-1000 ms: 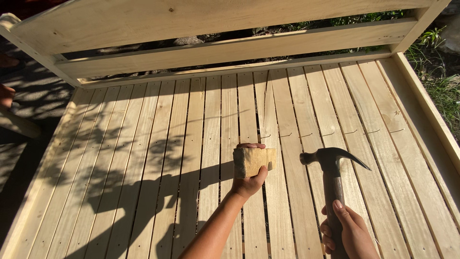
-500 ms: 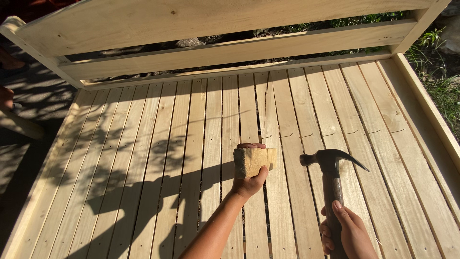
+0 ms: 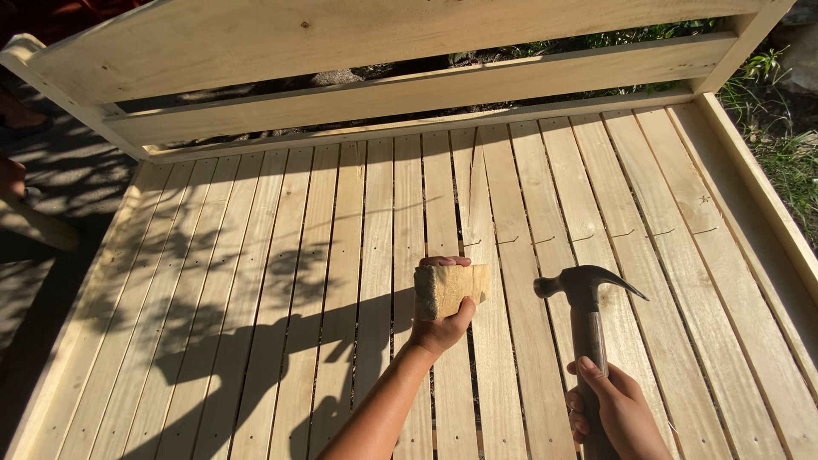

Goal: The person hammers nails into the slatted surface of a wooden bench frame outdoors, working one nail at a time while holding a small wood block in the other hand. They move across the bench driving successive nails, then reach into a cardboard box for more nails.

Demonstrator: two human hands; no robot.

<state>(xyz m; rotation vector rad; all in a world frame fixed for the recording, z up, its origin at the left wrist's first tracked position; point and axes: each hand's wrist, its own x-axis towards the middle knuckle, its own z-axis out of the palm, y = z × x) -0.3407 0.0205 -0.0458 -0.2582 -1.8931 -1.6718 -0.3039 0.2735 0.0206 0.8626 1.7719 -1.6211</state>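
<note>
Right hand (image 3: 620, 411) holds hammer (image 3: 588, 317) upright (claw pointing right).

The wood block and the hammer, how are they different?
The wood block is short, chunky and pale all over; the hammer is long and thin, with a dark metal head. The left hand pinches the block between thumb and fingers, while the right hand wraps around the hammer's handle. The block lies sideways; the hammer points up and away. Both are held above the slatted boards.

Wood block (image 3: 452, 290) left of hammer (image 3: 586, 298)
</note>
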